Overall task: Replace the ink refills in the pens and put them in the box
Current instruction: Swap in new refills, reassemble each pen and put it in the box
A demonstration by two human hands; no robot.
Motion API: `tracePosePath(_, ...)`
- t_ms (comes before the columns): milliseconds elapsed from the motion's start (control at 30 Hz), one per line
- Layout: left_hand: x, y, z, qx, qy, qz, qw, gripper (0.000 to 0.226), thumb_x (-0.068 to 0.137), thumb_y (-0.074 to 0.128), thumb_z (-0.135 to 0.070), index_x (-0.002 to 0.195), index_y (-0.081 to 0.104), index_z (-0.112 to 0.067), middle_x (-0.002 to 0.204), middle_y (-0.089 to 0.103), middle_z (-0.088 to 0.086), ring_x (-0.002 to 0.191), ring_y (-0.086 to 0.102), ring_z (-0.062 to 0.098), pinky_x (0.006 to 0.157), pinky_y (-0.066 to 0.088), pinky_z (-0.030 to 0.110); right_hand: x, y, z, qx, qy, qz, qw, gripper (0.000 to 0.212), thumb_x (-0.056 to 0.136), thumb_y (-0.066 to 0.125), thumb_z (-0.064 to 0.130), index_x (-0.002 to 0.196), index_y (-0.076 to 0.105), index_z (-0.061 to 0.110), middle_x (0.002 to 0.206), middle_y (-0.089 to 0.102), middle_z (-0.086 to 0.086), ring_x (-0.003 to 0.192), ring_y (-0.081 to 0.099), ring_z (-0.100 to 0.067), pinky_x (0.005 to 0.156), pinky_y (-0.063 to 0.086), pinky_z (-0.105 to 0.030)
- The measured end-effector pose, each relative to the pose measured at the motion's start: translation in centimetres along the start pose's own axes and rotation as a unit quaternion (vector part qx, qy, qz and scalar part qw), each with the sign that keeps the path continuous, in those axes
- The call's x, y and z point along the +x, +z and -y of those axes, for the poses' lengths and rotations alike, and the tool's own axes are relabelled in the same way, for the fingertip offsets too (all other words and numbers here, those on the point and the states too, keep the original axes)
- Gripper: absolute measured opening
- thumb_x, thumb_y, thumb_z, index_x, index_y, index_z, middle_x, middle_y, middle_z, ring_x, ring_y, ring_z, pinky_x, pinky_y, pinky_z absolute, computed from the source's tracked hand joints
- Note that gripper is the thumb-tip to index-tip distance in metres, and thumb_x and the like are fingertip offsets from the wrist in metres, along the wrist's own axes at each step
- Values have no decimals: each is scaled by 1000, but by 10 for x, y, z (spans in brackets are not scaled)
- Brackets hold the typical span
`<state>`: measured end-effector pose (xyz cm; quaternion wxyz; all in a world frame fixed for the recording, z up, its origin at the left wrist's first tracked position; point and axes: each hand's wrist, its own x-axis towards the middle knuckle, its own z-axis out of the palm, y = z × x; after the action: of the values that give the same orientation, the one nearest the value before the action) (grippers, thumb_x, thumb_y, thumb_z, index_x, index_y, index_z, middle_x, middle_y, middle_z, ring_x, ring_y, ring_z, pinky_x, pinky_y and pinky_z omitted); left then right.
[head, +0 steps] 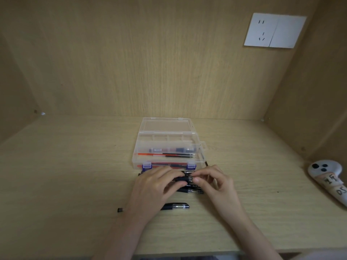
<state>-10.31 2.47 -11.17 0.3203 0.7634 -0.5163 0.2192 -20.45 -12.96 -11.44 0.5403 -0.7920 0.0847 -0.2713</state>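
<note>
Centre of frame, just below the box [135,158]: grips a black pen [185,178] with the left grip [155,182], fingers curled round the barrel. Pinches the right end of the same pen with the right grip [212,181], thumb and forefinger closed on it. Unscrewing or tightening: cannot tell.

Box: open on the desk [75,175], lid [167,125] laid back toward the top of frame. Holds red and black refills [169,155] lying loose in a lower compartment, and apparent boxed pens [172,149] in the compartment just above. Count unclear through the clear plastic.

Outside the box: several loose pens [193,191] on the desk beneath both grips. Lower centre, a lone pen [175,206], with a small black part [120,210] well apart to its left, possibly a tip piece.

Off-task: controller [326,171] at right edge, socket [275,30] at upper right.

Judgement: under way, not near done. Perhaps a few pens already boxed; one in hand; the loose pens and the lone pen awaiting refills or boxing, state of each not readable. Refills available in the box. Lid not yet shut.
</note>
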Motion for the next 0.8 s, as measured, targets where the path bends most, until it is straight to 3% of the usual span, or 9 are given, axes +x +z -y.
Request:
tracePosePath(167, -1, 0, 1, -1, -23, 14, 1000, 20, 85, 55, -43, 100, 60, -30, 85, 62, -18, 66, 52, -5, 62, 46, 14, 0, -1, -1, 1, -15, -2, 1000, 21, 74, 74, 3, 80, 72, 23, 85, 61, -5, 78, 55, -2, 75, 40, -8)
tracePosePath(333, 0, 1, 1, 7, -15, 6, 1000, 21, 89, 52, -41, 92, 66, -26, 83, 62, -17, 73, 55, -2, 65, 39, 11, 1, -2, -4, -2, -34, -5, 999, 26, 74, 74, 4, 82, 69, 28, 84, 63, 8, 82, 55, -6, 76, 40, -11)
tracePosePath(500, -2, 2, 4, -3, -13, -9, 1000, 24, 91, 51, -41, 92, 68, -24, 82, 62, -16, 72, 55, -1, 62, 43, 15, 1, -4, -4, 16, -35, -2, 999, 23, 74, 74, 7, 81, 71, 28, 85, 65, 7, 83, 56, -9, 78, 41, -14)
tracePosePath(633, -2, 1, 3, 1, -29, -32, 999, 27, 90, 50, -42, 92, 69, -23, 82, 63, -15, 71, 53, -3, 65, 40, 11, 1, -5, -3, 24, -19, -37, 999, 28, 75, 73, 2, 80, 71, 30, 79, 63, 6, 75, 53, -4, 74, 40, -12)
tracePosePath(800, -2, 1, 4, -9, -46, -67, 997, 26, 90, 52, -42, 90, 69, -22, 83, 64, -15, 71, 54, -3, 63, 43, 15, 2, -16, -6, 5, 16, -98, 995, 15, 80, 70, 15, 83, 71, 29, 82, 66, 3, 78, 54, -9, 72, 41, -15)
